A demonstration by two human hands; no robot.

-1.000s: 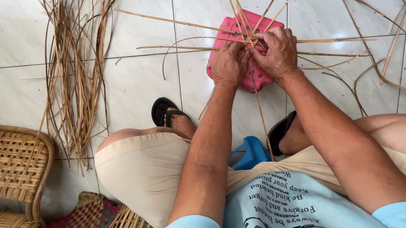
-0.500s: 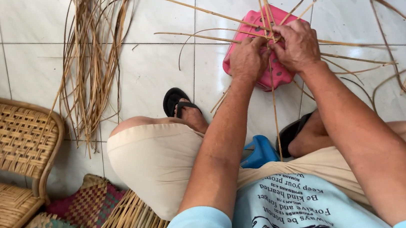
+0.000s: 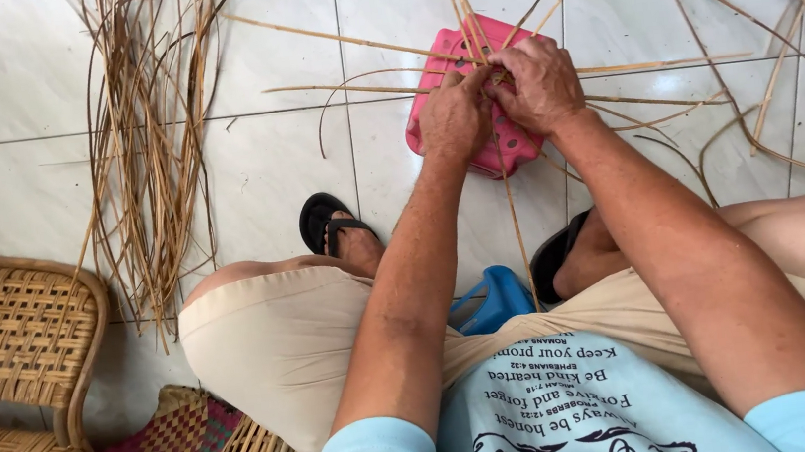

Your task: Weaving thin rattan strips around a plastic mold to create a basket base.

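Fingers of the left hand and right hand pinched crossed cane strips over a pink stool on white floor tiles, with loose cane well left of it and a woven chair farther left.

Soft, even daylight fills the scene; the white tiled floor is bright, with a washed-out patch of glare at the top left corner and a faint sheen near the right. Shadows under the reed bundle are pale and short. Focus is sharp throughout, with slight wide-angle stretch at the edges.
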